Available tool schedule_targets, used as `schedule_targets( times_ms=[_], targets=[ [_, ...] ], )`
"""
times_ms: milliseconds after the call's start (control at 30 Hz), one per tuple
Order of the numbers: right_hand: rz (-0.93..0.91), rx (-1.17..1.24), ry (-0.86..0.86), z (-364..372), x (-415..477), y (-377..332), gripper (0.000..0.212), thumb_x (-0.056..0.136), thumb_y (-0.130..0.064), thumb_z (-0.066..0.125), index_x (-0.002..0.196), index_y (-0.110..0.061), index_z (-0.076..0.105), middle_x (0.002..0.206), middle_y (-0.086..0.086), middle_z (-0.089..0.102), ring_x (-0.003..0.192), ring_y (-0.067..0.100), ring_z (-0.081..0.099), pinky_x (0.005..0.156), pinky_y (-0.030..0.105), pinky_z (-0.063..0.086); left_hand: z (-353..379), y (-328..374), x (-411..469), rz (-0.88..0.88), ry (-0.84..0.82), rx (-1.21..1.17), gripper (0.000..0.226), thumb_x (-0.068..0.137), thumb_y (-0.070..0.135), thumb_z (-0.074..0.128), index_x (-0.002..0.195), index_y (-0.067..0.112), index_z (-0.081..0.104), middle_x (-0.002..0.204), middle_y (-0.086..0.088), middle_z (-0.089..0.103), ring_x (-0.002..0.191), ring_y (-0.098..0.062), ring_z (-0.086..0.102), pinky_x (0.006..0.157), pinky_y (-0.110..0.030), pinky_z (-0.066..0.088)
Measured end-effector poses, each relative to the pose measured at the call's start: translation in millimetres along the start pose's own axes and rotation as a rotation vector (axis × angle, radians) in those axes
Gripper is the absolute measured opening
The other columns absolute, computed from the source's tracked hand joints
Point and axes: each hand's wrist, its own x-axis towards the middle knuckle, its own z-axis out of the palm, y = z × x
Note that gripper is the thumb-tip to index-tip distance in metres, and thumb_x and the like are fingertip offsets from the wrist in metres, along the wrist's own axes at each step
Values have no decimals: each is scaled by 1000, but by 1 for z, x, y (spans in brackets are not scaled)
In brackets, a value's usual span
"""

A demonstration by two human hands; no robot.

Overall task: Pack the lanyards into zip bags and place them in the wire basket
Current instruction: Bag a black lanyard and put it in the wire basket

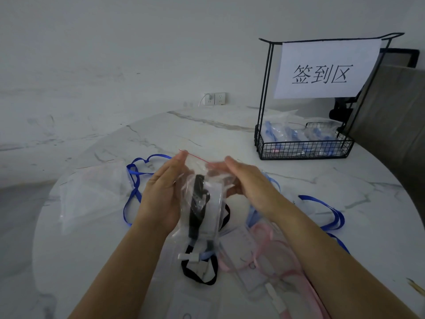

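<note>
Two hands (161,196) (248,180) at zip bag (207,217) edges

Both bare forearms reach forward and converge. The left hand (164,194) stands edge-up, palm turned inward, fingers straight against a clear plastic zip bag (213,199). The right hand (245,178) lies palm-down, pinching the bag's top, its thumb tucked beneath.
</note>
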Motion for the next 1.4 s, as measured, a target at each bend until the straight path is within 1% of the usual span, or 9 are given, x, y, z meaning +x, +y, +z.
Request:
schedule_targets(
  times_ms=[100, 200, 333, 467, 567, 733, 867, 1000, 1400],
  targets=[
    [-81, 184, 128, -2, 0, -2, 48, 88, -42, 57, 133, -28, 54, 113, 9, 72, 86, 14, 68, 77, 31, 58, -3, 2, 2, 7, 1, -71, 30, 86, 43, 73, 89, 16, 61, 103, -13, 54, 101, -28, 57, 107, -49, 42],
    [-21, 155, 83, -4, -1, 1, 64, 80, -46, 67, 138, -24, 51, 116, 5, 72, 103, 13, 69, 83, 26, 56, -3, 3, 3, -20, -32, -175, 37, 85, 46, 73, 103, 17, 59, 100, -2, 58, 89, -18, 62, 89, -40, 51],
    [20, 61, 3, 0, -3, 3, 38, 81, -36, 69, 112, -14, 72, 106, 10, 76, 94, 17, 71, 84, 30, 59, 2, 5, 0, -49, -28, -300, 37, 84, 44, 74, 108, 19, 60, 107, 4, 62, 100, -14, 65, 90, -37, 52],
    [-33, 130, 34, -7, -4, -2, 17, 83, -31, 69, 84, -15, 76, 78, 7, 72, 69, 15, 65, 62, 25, 55, 6, 7, 1, -4, 27, -241, 23, 88, 36, 68, 103, 19, 65, 102, 4, 70, 103, -14, 70, 79, -30, 56],
    [-30, 61, 2, -9, -4, 0, 25, 84, -29, 69, 85, -5, 72, 78, 10, 68, 70, 21, 62, 61, 25, 52, 7, 2, 0, -26, 60, -209, 27, 90, 29, 66, 111, 13, 63, 108, -2, 68, 104, -16, 70, 85, -32, 57],
    [-21, -22, 175, -7, 2, 9, 19, 91, -28, 69, 97, -11, 74, 92, 8, 75, 86, 20, 73, 72, 41, 59, 13, -9, -4, -54, 123, -216, 16, 88, 22, 68, 99, 10, 71, 94, -3, 73, 89, -18, 74, 67, -25, 59],
    [-65, 14, 288, -8, 3, 7, 10, 93, -20, 68, 92, -13, 74, 89, 5, 76, 78, 15, 73, 64, 30, 56, 14, -8, -5, -45, 130, -189, 24, 90, 25, 66, 108, 10, 69, 102, -3, 74, 97, -19, 73, 80, -30, 58],
    [-98, 47, 310, -7, 3, 3, 6, 91, -18, 69, 89, -15, 74, 87, 3, 75, 74, 15, 72, 63, 30, 55, 15, -5, -6, -10, 130, -205, 30, 91, 27, 65, 116, 10, 65, 109, -3, 73, 99, -19, 72, 72, -29, 59],
    [-112, 57, 279, -5, 3, 4, 5, 91, -13, 69, 89, -12, 73, 85, 7, 75, 72, 15, 71, 59, 27, 55, 12, -3, -7, 64, 109, -145, 13, 88, 30, 65, 89, 17, 69, 96, 2, 72, 95, -14, 72, 79, -32, 56]
  ],
)
